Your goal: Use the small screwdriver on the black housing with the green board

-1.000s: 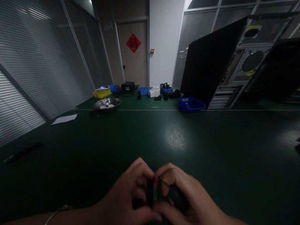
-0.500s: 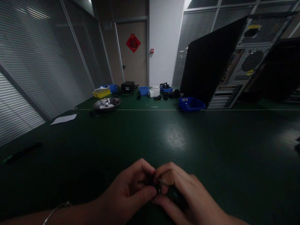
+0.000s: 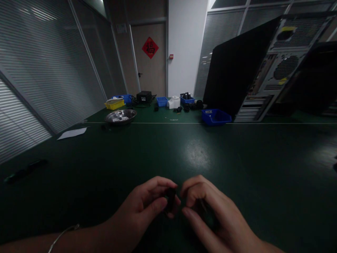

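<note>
In the head view my left hand (image 3: 143,207) grips a small black block-like part (image 3: 171,197) between thumb and fingers. Its exact kind is too dark to make out. Just right of it, with a narrow gap between, my right hand (image 3: 214,211) has its fingers curled and the thumb near the fingertips. A thin, dull sliver (image 3: 203,205) shows inside the curled right fingers, mostly hidden by them. Both hands are low over the dark green table (image 3: 147,154), near its front.
A metal bowl (image 3: 121,121) and a white paper (image 3: 72,133) lie left. Blue bin (image 3: 216,123) and black computer case (image 3: 237,66) stand right. Yellow tray (image 3: 114,105), white housing (image 3: 173,102) and black box (image 3: 144,96) are at the back. A dark elongated tool (image 3: 26,171) lies far left.
My hands have moved apart from touching. The right hand has shifted slightly right, and the black part stays in my left hand, now more visible.
</note>
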### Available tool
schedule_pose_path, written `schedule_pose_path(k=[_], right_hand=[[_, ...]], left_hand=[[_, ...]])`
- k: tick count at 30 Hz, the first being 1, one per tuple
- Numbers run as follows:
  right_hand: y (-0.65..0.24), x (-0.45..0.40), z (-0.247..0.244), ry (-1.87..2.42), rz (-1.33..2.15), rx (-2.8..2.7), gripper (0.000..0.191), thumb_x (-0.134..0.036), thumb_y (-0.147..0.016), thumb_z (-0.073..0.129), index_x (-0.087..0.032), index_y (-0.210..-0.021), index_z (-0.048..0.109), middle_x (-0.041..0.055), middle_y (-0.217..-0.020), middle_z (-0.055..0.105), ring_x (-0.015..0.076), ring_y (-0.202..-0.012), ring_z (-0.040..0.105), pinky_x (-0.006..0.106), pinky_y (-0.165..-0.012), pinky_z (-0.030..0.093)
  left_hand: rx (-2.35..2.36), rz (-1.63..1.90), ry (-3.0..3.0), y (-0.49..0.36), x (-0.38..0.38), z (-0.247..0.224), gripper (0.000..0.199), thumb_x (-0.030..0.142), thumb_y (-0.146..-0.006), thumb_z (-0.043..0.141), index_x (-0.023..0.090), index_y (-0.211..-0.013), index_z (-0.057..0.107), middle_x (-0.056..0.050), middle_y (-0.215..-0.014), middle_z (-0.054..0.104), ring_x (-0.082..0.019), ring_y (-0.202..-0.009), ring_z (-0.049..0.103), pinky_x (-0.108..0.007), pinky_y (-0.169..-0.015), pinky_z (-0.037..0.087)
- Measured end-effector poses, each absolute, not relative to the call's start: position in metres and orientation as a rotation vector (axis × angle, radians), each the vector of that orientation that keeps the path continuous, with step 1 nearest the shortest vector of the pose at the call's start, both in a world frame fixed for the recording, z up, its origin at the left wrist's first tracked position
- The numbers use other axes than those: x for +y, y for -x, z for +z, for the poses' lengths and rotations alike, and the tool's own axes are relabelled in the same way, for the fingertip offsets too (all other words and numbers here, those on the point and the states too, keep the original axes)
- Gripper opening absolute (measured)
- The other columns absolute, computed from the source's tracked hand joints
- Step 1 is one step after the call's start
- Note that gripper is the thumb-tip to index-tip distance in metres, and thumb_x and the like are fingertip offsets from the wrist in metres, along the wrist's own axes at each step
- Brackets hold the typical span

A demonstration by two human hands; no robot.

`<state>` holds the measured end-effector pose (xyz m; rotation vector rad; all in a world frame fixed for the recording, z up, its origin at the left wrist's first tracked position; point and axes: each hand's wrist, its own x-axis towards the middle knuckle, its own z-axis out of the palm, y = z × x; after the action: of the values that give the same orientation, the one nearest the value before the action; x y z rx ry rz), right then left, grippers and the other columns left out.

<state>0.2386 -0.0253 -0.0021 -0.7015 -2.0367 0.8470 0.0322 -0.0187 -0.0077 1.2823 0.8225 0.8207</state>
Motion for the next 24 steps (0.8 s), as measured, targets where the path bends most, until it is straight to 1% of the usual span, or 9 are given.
schedule_pose_path(k=[4,7,12,14,16,18,19,22,24], right_hand=[[-0.237,-0.024,-0.002,0.671,0.848,-2.058,0.023,-0.002,-0.085,0.05,-0.024,-0.09,0.049,0.0028,-0.09,0.064,0.0153,-0.081,0.066,0.026,-0.069,0.053],[-0.237,-0.024,0.0,0.68,0.829,-2.105,0.023,-0.002,-0.082,0.055,-0.024,-0.086,0.049,0.0012,-0.087,0.066,0.014,-0.079,0.066,0.023,-0.068,0.051],[-0.242,-0.027,0.005,0.732,0.794,-2.144,0.027,0.0,-0.079,0.057,-0.024,-0.09,0.055,-0.0002,-0.091,0.068,0.0123,-0.082,0.066,0.02,-0.073,0.05],[-0.243,-0.028,0.006,0.764,0.798,-2.153,0.029,0.001,-0.077,0.058,-0.024,-0.092,0.056,-0.0004,-0.092,0.068,0.0128,-0.083,0.066,0.021,-0.074,0.051],[-0.243,-0.028,0.004,0.808,0.809,-2.173,0.029,0.001,-0.077,0.059,-0.023,-0.092,0.056,0.0001,-0.092,0.067,0.0139,-0.083,0.066,0.022,-0.075,0.051],[-0.242,-0.026,0.001,0.846,0.818,-2.187,0.025,-0.001,-0.08,0.059,-0.023,-0.093,0.058,0.0007,-0.093,0.066,0.0146,-0.083,0.065,0.024,-0.076,0.052],[-0.241,-0.025,0.0,0.847,0.829,-2.188,0.023,-0.004,-0.083,0.059,-0.024,-0.096,0.06,0.0007,-0.094,0.065,0.0145,-0.084,0.065,0.024,-0.076,0.052],[-0.241,-0.021,-0.005,0.818,0.87,-2.158,0.025,-0.01,-0.093,0.054,-0.028,-0.109,0.06,0.0,-0.101,0.063,0.0137,-0.091,0.064,0.024,-0.081,0.052],[-0.243,-0.019,-0.007,0.826,0.877,-2.14,0.028,-0.013,-0.097,0.05,-0.031,-0.116,0.058,-0.0005,-0.103,0.063,0.0135,-0.093,0.063,0.025,-0.082,0.051]], left_hand=[[0.873,0.792,-1.359,-0.031,-0.02,-0.003,0.018,0.023,-0.092,0.057,0.021,-0.109,0.061,-0.004,-0.096,0.069,-0.019,-0.089,0.064,-0.035,-0.085,0.049],[0.867,0.787,-1.415,-0.03,-0.024,-0.002,0.018,0.023,-0.093,0.055,0.023,-0.109,0.062,-0.004,-0.097,0.069,-0.019,-0.091,0.064,-0.033,-0.086,0.049],[0.877,0.833,-1.4,-0.029,-0.023,-0.002,0.018,0.025,-0.092,0.056,0.022,-0.108,0.064,-0.003,-0.092,0.068,-0.019,-0.089,0.064,-0.032,-0.083,0.05],[0.897,0.831,-1.375,-0.03,-0.021,-0.001,0.019,0.027,-0.091,0.056,0.021,-0.108,0.063,-0.004,-0.094,0.068,-0.02,-0.088,0.063,-0.033,-0.083,0.049],[0.917,0.793,-1.341,-0.03,-0.019,-0.001,0.023,0.028,-0.092,0.056,0.021,-0.112,0.06,-0.006,-0.099,0.069,-0.021,-0.091,0.063,-0.035,-0.084,0.048],[0.939,0.794,-1.313,-0.03,-0.017,-0.002,0.029,0.03,-0.093,0.054,0.023,-0.121,0.052,-0.006,-0.104,0.07,-0.022,-0.094,0.063,-0.037,-0.087,0.047],[0.951,0.82,-1.314,-0.029,-0.016,-0.002,0.026,0.031,-0.094,0.053,0.024,-0.119,0.052,-0.006,-0.109,0.069,-0.022,-0.096,0.063,-0.037,-0.088,0.046],[1.009,0.864,-1.398,-0.027,-0.013,-0.004,0.018,0.032,-0.096,0.05,0.024,-0.11,0.058,-0.006,-0.113,0.067,-0.022,-0.099,0.061,-0.036,-0.087,0.046],[1.052,0.858,-1.464,-0.025,-0.012,-0.005,0.021,0.031,-0.096,0.048,0.024,-0.11,0.063,-0.005,-0.112,0.066,-0.02,-0.094,0.06,-0.034,-0.084,0.046]])
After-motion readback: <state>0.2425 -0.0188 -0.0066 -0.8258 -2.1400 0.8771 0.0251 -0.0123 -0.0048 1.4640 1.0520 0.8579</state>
